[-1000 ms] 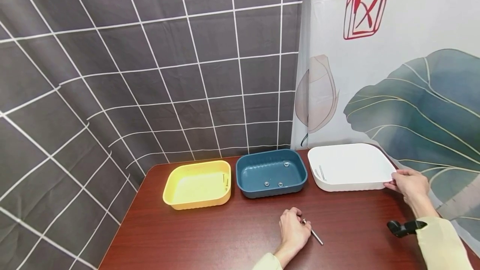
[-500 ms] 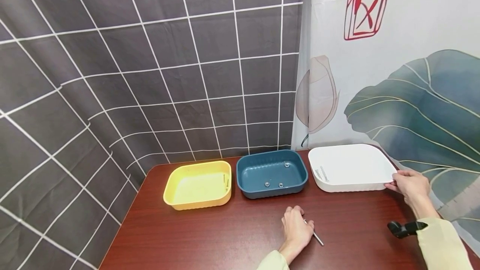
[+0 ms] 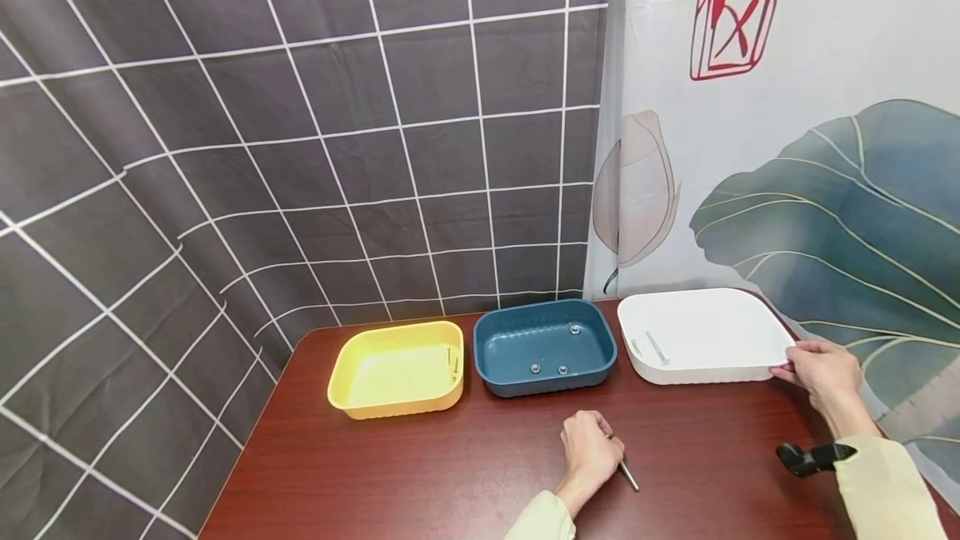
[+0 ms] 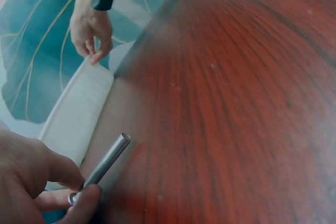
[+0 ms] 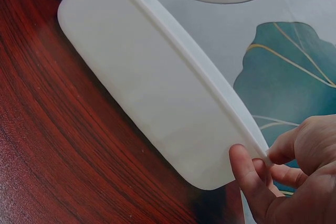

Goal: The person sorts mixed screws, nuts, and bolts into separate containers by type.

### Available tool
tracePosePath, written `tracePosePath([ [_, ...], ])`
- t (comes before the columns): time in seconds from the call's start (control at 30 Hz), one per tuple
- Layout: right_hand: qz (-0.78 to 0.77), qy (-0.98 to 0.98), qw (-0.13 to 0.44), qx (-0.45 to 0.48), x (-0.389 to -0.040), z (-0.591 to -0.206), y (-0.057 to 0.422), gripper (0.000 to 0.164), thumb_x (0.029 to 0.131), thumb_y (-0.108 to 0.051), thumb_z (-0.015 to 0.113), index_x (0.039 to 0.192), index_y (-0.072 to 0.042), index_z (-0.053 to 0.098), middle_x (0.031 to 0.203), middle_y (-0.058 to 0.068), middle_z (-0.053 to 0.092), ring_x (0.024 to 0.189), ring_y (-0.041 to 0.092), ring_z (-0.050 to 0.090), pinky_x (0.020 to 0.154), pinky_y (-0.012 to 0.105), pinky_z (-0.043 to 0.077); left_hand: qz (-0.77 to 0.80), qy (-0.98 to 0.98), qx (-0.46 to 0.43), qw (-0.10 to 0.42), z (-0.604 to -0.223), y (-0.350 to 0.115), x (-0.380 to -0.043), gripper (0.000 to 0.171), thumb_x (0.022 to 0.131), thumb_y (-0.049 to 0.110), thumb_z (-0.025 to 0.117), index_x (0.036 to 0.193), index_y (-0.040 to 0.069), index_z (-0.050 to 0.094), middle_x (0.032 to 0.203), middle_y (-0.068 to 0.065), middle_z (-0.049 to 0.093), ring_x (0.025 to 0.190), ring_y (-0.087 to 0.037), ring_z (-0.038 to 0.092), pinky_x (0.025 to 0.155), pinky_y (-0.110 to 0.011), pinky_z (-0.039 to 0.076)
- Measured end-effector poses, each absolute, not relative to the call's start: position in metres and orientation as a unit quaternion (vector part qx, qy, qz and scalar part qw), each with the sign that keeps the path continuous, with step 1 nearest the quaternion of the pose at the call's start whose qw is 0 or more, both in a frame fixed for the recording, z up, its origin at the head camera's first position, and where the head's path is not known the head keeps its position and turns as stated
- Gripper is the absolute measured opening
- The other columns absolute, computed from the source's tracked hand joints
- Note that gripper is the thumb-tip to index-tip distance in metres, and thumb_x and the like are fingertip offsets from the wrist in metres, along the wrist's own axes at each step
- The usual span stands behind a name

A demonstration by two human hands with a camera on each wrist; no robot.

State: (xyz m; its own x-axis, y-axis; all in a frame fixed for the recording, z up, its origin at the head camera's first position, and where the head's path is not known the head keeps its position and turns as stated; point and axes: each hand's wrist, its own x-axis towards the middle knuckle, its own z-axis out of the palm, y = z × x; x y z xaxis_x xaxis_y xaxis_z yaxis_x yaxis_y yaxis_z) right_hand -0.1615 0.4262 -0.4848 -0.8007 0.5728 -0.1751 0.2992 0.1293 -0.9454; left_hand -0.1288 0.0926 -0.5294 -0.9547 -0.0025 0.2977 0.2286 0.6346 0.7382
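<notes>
My left hand is over the front of the table and pinches a silver threaded bolt between thumb and fingers. In the left wrist view the threaded end points up and away from the hand, while the head end lies at the fingertips. At the right, my right hand grips the near right corner of a white tray, fingers and thumb on its rim and wall. Inside that tray, towards its left side, lie a long thin screw and a smaller metal piece.
A blue tray with several nuts stands left of the white one. Further left is a yellow tray with small screws at its right end. Patterned curtains hang right behind the table.
The long screw in the white tray has shifted to the right and changed its slant. My left hand has moved slightly with the bolt, whose head is now hidden by the fingers in the head view.
</notes>
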Motion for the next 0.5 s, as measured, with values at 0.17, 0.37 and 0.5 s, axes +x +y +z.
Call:
tracePosePath([
  [0.17,0.580,-0.750,0.109,-0.300,-0.160,-0.485,0.426,0.046,0.093,-0.007,0.043,0.129,0.022,0.039,0.064,0.001,0.056,0.049,0.013,0.067,0.053,0.026,0.060,-0.447,-0.888,-0.040,0.105,-0.523,0.092,-0.129,0.022,0.056,0.001,0.077,0.053,0.019,0.065,0.052,0.014,0.053,0.056,-0.010,0.056,0.051,-0.025,0.050],
  [0.37,0.568,-0.757,0.107,-0.306,-0.164,-0.486,0.428,0.046,0.094,-0.008,0.043,0.130,0.022,0.039,0.070,0.006,0.055,0.050,0.014,0.067,0.055,0.027,0.060,-0.486,-0.872,-0.035,0.050,-0.501,0.097,-0.133,0.023,0.061,0.001,0.080,0.056,0.020,0.068,0.047,0.015,0.053,0.053,-0.002,0.053,0.053,-0.019,0.047],
  [0.5,0.574,-0.750,0.108,-0.310,-0.164,-0.486,0.428,0.046,0.094,-0.007,0.044,0.130,0.022,0.038,0.070,0.007,0.055,0.049,0.014,0.067,0.054,0.027,0.061,-0.517,-0.854,-0.047,0.031,-0.482,0.103,-0.146,0.021,0.065,0.000,0.079,0.061,0.018,0.071,0.044,0.011,0.056,0.046,0.003,0.052,0.058,-0.014,0.047],
])
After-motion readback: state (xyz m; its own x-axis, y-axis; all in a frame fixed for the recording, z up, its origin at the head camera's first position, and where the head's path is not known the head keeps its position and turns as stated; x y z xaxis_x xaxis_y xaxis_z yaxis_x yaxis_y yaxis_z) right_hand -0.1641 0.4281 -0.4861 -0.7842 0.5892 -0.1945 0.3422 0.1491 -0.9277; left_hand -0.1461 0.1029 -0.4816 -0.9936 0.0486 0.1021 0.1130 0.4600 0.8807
